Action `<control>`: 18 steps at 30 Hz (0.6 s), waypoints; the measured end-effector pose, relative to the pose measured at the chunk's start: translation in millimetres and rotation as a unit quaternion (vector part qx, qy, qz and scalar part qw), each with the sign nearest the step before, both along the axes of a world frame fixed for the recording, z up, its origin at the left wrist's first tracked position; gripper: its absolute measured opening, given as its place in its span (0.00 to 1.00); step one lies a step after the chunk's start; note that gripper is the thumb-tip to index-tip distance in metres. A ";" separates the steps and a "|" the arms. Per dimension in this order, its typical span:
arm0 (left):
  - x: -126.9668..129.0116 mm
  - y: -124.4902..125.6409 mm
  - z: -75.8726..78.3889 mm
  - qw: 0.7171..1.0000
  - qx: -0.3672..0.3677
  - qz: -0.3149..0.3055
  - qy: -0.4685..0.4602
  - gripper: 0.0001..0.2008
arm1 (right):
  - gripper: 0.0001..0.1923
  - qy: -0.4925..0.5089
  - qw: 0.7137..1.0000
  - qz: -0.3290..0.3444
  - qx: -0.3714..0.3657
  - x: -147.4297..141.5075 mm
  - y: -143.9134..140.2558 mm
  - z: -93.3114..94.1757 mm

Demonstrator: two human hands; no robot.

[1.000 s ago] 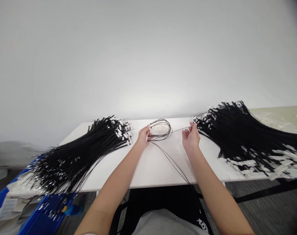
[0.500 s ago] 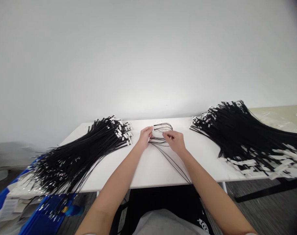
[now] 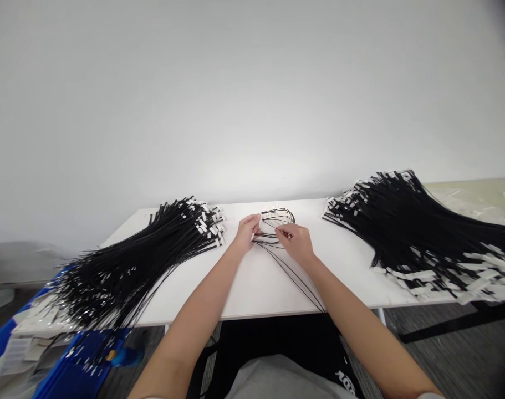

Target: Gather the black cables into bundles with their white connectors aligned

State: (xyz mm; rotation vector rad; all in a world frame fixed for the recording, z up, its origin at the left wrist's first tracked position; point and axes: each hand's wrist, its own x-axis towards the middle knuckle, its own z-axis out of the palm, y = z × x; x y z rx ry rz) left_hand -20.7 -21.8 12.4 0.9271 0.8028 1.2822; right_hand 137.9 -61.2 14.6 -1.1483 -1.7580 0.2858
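Note:
My left hand [image 3: 248,230] is closed on a set of thin black wires [image 3: 282,211] near the middle of the table. The wires loop out to the right from its fingertips and come back under that hand. Some wire tails [image 3: 296,276] run down over the table's front edge. With thumb and fingers pinched together, my right hand [image 3: 296,239] grips a wire of the same set, just right of the left hand. Small white pieces [image 3: 272,207] lie behind the loop, too blurred to name.
A heap of black cables with white connectors [image 3: 152,249] covers the left of the white table [image 3: 256,293] and overhangs its edge. Another cable heap [image 3: 422,227] lies on the right. Below left stands a blue bin [image 3: 73,371]. A wall rises behind.
My right hand has shifted very slightly to the left and down, still pinching a wire. My left hand stays in place with the wires.

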 end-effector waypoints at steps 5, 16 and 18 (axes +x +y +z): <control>-0.2 0.8 -0.6 1.000 -0.010 0.001 0.000 0.17 | 0.10 -0.020 1.000 -0.002 0.013 0.3 0.6 -1.3; 0.9 -1.5 2.6 1.000 -0.005 -0.001 -0.001 0.17 | 0.12 -0.062 0.994 -0.041 0.077 2.9 4.2 -8.3; 1.5 -2.3 3.9 1.000 -0.020 0.004 -0.001 0.17 | 0.12 -0.073 0.992 -0.054 0.089 3.2 4.1 -9.4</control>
